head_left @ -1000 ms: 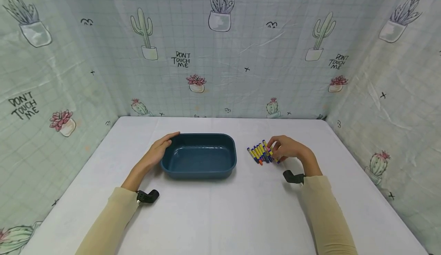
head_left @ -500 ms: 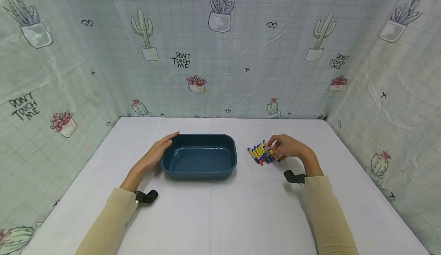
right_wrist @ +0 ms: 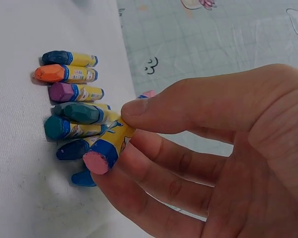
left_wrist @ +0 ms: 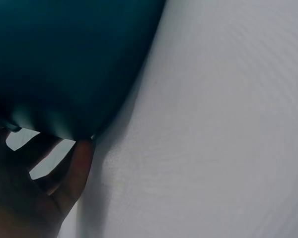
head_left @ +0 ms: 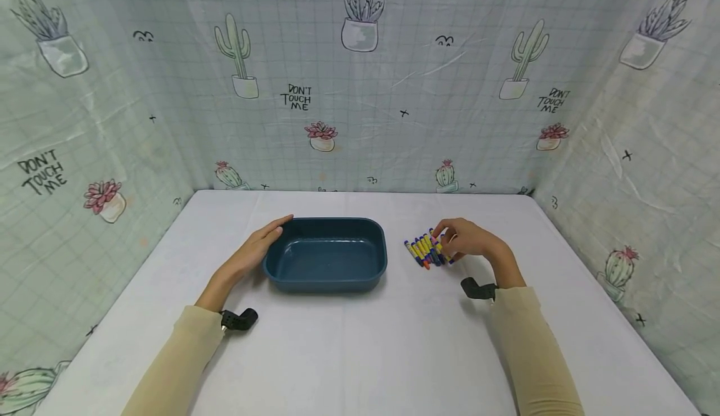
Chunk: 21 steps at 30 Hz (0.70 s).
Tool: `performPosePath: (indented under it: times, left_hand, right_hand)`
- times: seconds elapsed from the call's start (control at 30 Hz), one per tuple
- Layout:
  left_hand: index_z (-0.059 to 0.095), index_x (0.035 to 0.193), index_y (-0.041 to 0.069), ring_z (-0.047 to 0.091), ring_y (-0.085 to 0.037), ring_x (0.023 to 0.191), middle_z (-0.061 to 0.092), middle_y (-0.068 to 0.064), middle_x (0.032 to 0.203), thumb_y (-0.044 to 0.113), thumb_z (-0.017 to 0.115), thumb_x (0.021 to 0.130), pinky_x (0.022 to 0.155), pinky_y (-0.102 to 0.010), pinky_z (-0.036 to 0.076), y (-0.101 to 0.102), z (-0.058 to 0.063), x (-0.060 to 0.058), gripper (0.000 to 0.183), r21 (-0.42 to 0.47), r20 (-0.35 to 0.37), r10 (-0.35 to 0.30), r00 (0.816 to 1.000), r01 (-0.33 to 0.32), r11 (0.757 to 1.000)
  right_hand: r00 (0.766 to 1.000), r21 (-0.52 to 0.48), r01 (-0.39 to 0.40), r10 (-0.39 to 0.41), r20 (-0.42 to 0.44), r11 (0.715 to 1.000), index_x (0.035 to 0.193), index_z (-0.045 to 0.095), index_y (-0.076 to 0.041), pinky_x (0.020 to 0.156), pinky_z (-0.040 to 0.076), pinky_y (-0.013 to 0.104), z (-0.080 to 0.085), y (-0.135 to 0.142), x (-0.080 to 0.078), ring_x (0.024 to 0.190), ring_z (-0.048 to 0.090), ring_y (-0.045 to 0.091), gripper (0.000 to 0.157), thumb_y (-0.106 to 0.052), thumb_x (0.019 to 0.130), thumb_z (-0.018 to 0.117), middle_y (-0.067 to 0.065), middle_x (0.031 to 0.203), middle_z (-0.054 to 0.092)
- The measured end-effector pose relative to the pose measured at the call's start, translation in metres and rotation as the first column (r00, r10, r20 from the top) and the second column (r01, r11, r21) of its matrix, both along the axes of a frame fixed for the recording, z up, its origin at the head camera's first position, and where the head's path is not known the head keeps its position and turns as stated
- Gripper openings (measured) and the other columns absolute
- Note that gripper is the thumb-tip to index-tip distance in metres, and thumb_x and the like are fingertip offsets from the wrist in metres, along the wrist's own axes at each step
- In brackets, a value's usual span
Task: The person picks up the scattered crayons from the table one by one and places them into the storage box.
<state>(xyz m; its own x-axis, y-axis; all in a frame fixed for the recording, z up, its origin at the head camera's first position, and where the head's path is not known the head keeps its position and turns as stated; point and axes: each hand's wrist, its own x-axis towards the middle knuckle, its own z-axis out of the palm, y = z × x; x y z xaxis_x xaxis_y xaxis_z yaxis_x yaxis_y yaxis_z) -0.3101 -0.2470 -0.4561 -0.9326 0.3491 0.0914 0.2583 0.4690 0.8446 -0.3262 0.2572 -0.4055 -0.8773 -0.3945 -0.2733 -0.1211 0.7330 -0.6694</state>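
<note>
My left hand (head_left: 253, 250) rests against the left side of a dark teal rectangular bin (head_left: 326, 286), its fingers extended along the wall to the back left corner. Fingertips (left_wrist: 82, 153) touch the bin's outer wall (left_wrist: 64, 74) in the left wrist view. Over the crayons, my right hand (head_left: 469, 239) pinches a pink crayon (right_wrist: 100, 159) in a yellow and blue wrapper between thumb and fingers. Beneath it lies a row of crayons, among them an orange crayon (right_wrist: 52, 73), a purple crayon (right_wrist: 64, 92) and a teal crayon (right_wrist: 55, 128). The hand covers part of this row.
The bin and the crayons stand on a white table (head_left: 349, 353), with a gap between them. A cactus-print curtain (head_left: 371, 91) hangs behind and on both sides. Each wrist wears a black camera mount, such as the right one (head_left: 477, 288).
My right hand has shifted slightly left over the row, pinching the pink crayon. The left hand and the bin look the same.
</note>
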Motion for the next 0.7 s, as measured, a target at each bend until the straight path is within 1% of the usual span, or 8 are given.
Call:
performPosePath:
  times: [0.13,0.27,0.43,0.57,0.7]
  left_hand:
    - [0.027,0.165,0.016,0.010,-0.039,0.162,0.021,-0.012,0.173,0.026,0.031,0.115,0.128,-0.067,0.009,0.000,0.001,0.000,0.052,-0.010,0.022,-0.016,1.000,0.017,1.000]
    - [0.026,0.165,0.016,0.009,-0.038,0.162,0.020,-0.011,0.174,0.026,0.029,0.115,0.128,-0.066,0.008,-0.001,0.001,0.001,0.052,-0.017,0.015,-0.021,1.000,0.022,1.000]
    - [0.027,0.165,0.016,0.010,-0.037,0.162,0.021,-0.011,0.174,0.026,0.028,0.115,0.129,-0.065,0.008,-0.002,0.000,0.001,0.051,-0.008,0.010,-0.018,1.000,0.019,1.000]
    - [0.028,0.165,0.015,0.009,-0.038,0.162,0.021,-0.012,0.173,0.025,0.028,0.115,0.129,-0.065,0.008,0.000,0.001,0.002,0.051,0.008,0.022,-0.018,1.000,0.018,1.000]
    - [0.028,0.165,0.018,0.010,-0.036,0.162,0.021,-0.010,0.173,0.026,0.028,0.115,0.129,-0.065,0.009,0.002,0.000,0.002,0.051,-0.001,0.025,-0.008,1.000,0.008,1.000]
  right_hand:
    - [1.000,-0.012,-0.005,0.005,-0.015,1.000,0.132,0.059,0.001,0.076,0.064,0.038,0.003,-0.003,0.002,0.081,0.065,0.022,0.041,-0.006,0.092,0.069,0.014,0.100,0.065]
    - [0.999,-0.025,-0.019,0.018,-0.033,1.000,0.131,0.059,0.001,0.075,0.064,0.038,0.006,-0.006,0.002,0.080,0.065,0.021,0.040,-0.006,0.092,0.069,0.015,0.101,0.065]
    - [0.999,-0.022,-0.023,0.022,-0.043,0.999,0.130,0.060,0.001,0.074,0.064,0.037,0.007,-0.009,0.002,0.082,0.066,0.022,0.040,-0.005,0.092,0.069,0.016,0.103,0.065]
    - [0.998,-0.021,-0.023,0.022,-0.052,1.000,0.130,0.060,0.001,0.073,0.063,0.037,0.007,-0.012,0.003,0.082,0.066,0.022,0.039,-0.005,0.092,0.068,0.016,0.105,0.065]
    - [0.997,-0.025,-0.027,0.025,-0.068,0.999,0.129,0.061,0.000,0.074,0.063,0.038,0.009,-0.016,0.006,0.080,0.065,0.022,0.040,-0.004,0.091,0.068,0.016,0.103,0.064]
